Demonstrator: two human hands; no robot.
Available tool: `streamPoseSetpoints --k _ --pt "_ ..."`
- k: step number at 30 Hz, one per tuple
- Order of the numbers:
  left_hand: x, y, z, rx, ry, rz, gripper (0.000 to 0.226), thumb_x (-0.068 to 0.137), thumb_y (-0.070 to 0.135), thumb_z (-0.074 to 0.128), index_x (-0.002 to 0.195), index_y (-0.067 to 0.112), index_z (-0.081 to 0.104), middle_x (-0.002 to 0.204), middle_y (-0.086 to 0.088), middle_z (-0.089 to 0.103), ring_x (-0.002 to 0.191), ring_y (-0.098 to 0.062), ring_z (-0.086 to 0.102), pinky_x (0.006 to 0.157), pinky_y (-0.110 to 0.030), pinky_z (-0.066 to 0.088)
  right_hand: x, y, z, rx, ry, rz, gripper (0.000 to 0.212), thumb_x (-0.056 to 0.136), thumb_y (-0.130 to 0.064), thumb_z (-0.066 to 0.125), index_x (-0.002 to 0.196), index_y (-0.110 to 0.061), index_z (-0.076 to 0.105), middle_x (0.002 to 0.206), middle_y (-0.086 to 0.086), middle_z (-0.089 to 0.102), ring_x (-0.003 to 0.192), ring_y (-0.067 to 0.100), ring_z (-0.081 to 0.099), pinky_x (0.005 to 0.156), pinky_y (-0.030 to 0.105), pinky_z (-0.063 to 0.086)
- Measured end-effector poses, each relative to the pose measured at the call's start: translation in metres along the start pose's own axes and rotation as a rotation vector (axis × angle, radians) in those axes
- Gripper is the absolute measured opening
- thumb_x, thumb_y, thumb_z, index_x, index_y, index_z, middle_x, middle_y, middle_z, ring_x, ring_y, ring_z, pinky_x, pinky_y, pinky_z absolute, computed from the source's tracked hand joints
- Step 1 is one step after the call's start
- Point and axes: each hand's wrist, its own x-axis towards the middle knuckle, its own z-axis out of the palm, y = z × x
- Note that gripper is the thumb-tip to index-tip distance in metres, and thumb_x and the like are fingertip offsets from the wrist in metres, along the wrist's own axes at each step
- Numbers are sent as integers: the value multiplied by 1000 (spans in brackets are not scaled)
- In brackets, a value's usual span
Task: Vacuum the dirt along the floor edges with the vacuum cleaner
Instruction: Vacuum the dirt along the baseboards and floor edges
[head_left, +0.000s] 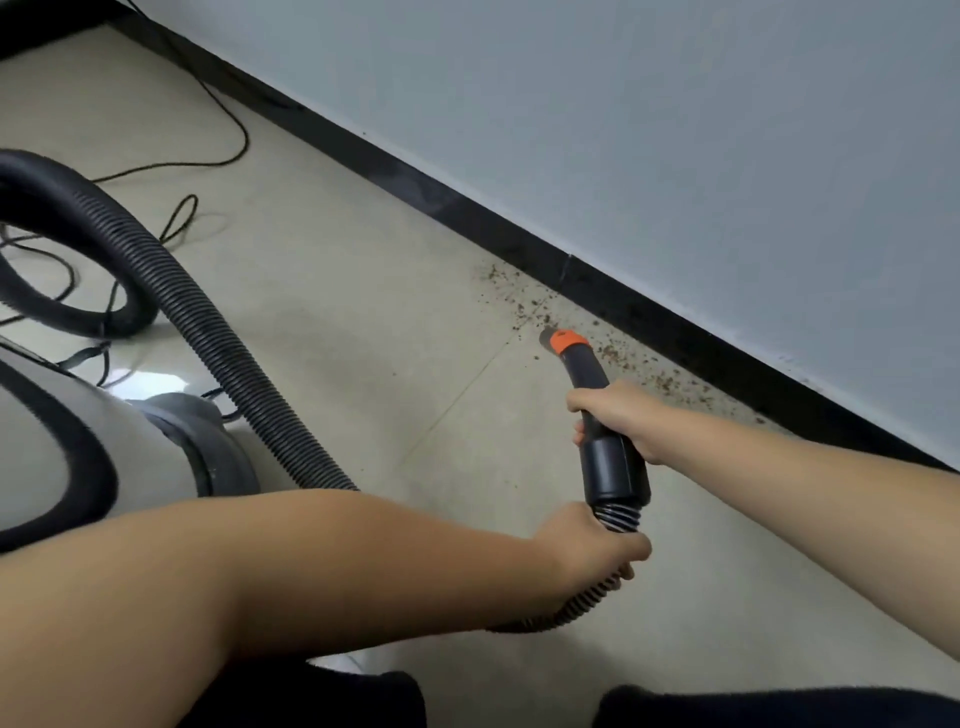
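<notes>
Fingers (584, 402) of both hands are wrapped around the nozzle (592, 379), dirt (519, 299) lying at eleven o'clock.

The floor (363, 291) is laid with large pale beige tiles, and a thin grout line (462, 395) is seen running from the centre toward seven o'clock. A plain pale blue-grey wall (701, 130) fills the view from twelve to three o'clock. Its foot is trimmed with a black skirting board (467, 213), drawn as a diagonal band from eleven o'clock down to four o'clock, and a vertical joint (566, 270) is visible in it just right of centre. Soft, even light is cast across the tiles, and a bright glossy reflection (150, 376) is caught on them toward nine o'clock.
</notes>
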Motion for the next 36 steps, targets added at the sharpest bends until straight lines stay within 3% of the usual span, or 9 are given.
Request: streamPoseSetpoints --k 7,13,16,19,24,30,36 --pt "-18 -33 22 -7 -129 -35 8 74 25 64 71 18 60 61 6 65 54 -10 59 56 -19 48 -17 43 6 30 -66 92 14 80 -10 60 92 -6 54 54 5 63 50 19 63 61 30 54" --pt "-42 -56 44 51 -298 -134 12 78 23 67 75 20 56 68 -1 59 62 -16 58 66 -25 50 -47 102 2 221 -50 291 10 83 -9 59 87 -8 50 54 6 58 45 19 59 55 28 52" --pt "-42 -61 56 118 -348 -165 14 77 23 68 79 25 54 72 0 56 75 -21 58 79 -34 50 -56 128 -7 273 -1 321 10 82 -9 60 87 -7 51 51 7 58 44 20 58 53 28 51" --pt "-30 -52 59 128 -317 -149 12 74 19 67 76 19 55 70 -3 56 64 -19 56 75 -35 50 -47 130 -23 317 83 318 13 83 -10 60 91 -7 51 50 7 61 48 21 59 57 31 51" --pt "-14 -34 54 123 -189 -161 11 79 17 62 76 17 51 62 -1 58 49 -13 53 56 -21 46 -24 101 -23 265 82 281 13 82 -11 60 90 -7 50 48 7 60 53 22 57 64 34 50" --pt "-9 -41 26 42 -64 -200 11 79 20 62 78 16 51 64 -1 58 50 -13 52 54 -20 45 -2 70 14 109 -5 206 23 83 -13 58 103 -3 54 53 7 64 47 18 58 55 26 48" --pt "2 -28 -2 -41 76 -161 12 80 19 63 81 15 52 65 -1 58 52 -14 53 55 -21 46 22 34 32 122 -62 162 20 85 -10 59 102 -4 50 56 7 60 49 19 59 60 30 51"
